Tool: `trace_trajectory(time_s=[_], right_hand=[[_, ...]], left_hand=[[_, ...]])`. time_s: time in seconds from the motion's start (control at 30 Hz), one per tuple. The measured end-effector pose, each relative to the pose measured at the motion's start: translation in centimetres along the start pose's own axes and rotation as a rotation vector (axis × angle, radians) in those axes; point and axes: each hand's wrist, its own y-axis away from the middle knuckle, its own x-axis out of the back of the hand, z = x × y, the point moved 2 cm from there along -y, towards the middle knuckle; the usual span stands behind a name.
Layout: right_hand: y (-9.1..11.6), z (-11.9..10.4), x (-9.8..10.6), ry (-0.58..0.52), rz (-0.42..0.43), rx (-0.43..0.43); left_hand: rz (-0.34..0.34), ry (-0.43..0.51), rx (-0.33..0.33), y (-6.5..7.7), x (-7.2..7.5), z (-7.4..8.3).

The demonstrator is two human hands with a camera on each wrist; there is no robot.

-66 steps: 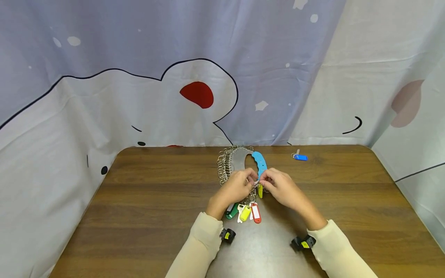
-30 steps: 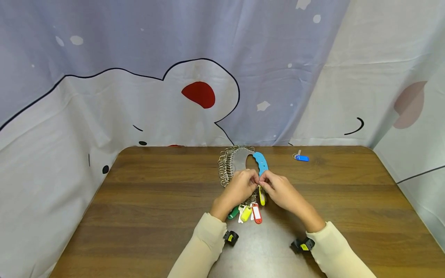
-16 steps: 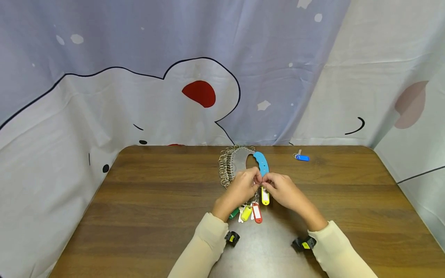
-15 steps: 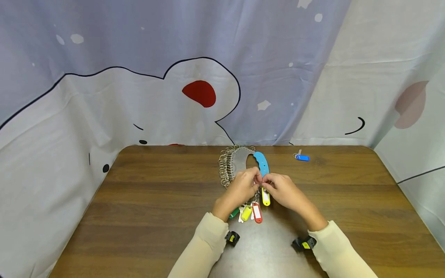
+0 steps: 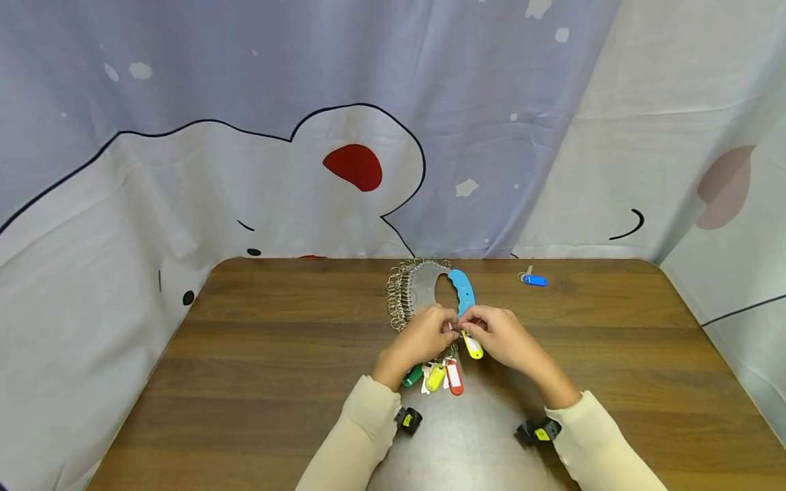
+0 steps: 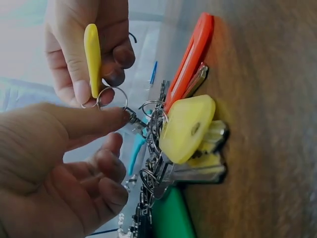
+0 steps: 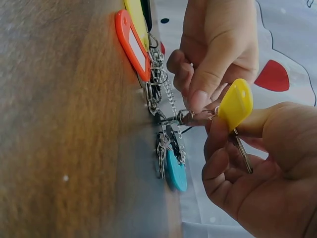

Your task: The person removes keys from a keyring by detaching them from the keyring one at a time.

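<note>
A grey crescent-shaped metal key holder [image 5: 424, 283] with a light-blue handle [image 5: 462, 289] lies on the table, its outer edge lined with metal clasps and rings. Over its near end my left hand [image 5: 424, 335] pinches a small metal clasp [image 7: 186, 117] between thumb and index finger. Close beside it, my right hand [image 5: 500, 333] pinches the split ring [image 6: 113, 88] of a yellow key tag [image 7: 236, 105]. A key [image 7: 243, 152] hangs from that ring. The ring meets the left fingertips; whether it is threaded on the clasp, I cannot tell.
Hanging at the holder's near end are a red key tag [image 5: 454, 377], another yellow tag [image 5: 435, 377] and a green tag [image 5: 413, 376], with keys. A blue key tag [image 5: 534, 280] with a key lies at the back right of the wooden table [image 5: 276, 382]. A patterned curtain [image 5: 245, 191] hangs behind.
The yellow tag under my right hand has come into fuller view, turned its labelled face up and swung rightward. Both hands stay close together at the holder's near end, with small finger movements.
</note>
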Motion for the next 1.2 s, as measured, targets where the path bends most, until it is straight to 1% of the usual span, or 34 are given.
trace_trajectory(time_s=[0.17,0.3,0.43,0.6,0.7,0.93,1.0,1.07,1.2], right_hand=[[-0.03,0.13,0.05,0.012,0.006,-0.014],[-0.07,0.18,0.03,0.038,0.009,-0.002],[-0.09,0.23,-0.02,0.062,0.01,0.027],[-0.11,0.37,-0.08,0.061,0.019,0.041],[-0.1,0.38,-0.12,0.038,0.007,0.023],[-0.09,0.56,-0.16,-0.002,-0.028,-0.028],[-0.08,0.61,-0.15,-0.015,-0.035,-0.034],[-0.04,0.63,-0.12,-0.03,-0.039,-0.04],[-0.03,0.66,-0.12,-0.049,-0.038,-0.04]], left_hand=[[0.064,0.047,-0.013,-0.07,-0.02,-0.12],[0.089,0.052,-0.018,-0.11,0.04,-0.17],[0.098,0.021,-0.02,-0.1,0.03,-0.17],[0.105,-0.044,-0.071,-0.11,-0.03,-0.08],[0.117,-0.037,-0.088,-0.16,0.01,-0.06],[0.161,0.011,-0.098,-0.37,0.18,0.08],[0.162,0.018,-0.1,-0.37,0.24,0.08],[0.146,0.029,-0.083,-0.37,0.25,0.0],[0.08,0.056,-0.021,-0.3,0.16,-0.32]])
